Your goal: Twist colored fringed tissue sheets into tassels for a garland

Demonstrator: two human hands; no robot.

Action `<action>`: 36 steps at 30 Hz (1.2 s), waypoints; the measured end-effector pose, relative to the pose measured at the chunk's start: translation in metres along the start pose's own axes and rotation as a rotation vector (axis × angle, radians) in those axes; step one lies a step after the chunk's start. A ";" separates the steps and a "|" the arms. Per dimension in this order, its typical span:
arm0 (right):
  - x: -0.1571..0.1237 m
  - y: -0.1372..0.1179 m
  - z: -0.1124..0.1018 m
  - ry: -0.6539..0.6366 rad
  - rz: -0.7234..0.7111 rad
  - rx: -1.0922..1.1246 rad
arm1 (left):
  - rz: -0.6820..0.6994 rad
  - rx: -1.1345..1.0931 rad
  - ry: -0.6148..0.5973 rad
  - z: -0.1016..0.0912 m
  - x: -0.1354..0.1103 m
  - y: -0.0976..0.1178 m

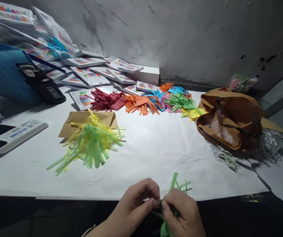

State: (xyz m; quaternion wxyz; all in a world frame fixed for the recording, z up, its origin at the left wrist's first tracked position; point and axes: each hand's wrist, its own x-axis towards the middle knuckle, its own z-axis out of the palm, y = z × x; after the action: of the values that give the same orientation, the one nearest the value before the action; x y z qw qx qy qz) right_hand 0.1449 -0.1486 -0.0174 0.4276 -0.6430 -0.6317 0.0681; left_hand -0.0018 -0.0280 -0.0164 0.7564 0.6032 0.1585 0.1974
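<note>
At the table's near edge, my right hand is closed on a green paper tassel. Its cut strips stick out above the fingers, and more green paper hangs below them. My left hand pinches with thumb and forefinger right beside the right fingertips, at the same tassel; the exact spot is mostly covered by the fingers. Further off to the left, a loose pile of green tassels lies over yellow tassels on a brown paper envelope.
Along the back lie dark red, orange, green and yellow tassels. Behind them are piled flat printed boxes. A brown bag stands open at right. At left are a black bottle and a white device.
</note>
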 end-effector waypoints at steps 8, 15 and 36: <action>-0.009 0.000 0.019 0.111 0.036 0.074 | -0.021 0.079 -0.013 -0.003 -0.004 -0.004; -0.018 0.001 0.024 0.082 0.105 0.106 | -0.020 0.140 0.016 -0.007 -0.007 -0.010; -0.025 -0.005 0.035 0.257 0.096 0.007 | -0.233 -0.137 0.129 -0.001 -0.003 -0.008</action>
State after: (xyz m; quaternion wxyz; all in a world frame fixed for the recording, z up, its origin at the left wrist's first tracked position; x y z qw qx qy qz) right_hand 0.1149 -0.1549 -0.0475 0.5034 -0.6744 -0.5401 0.0075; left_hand -0.0042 -0.0299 -0.0247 0.8017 0.5138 0.2619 0.1570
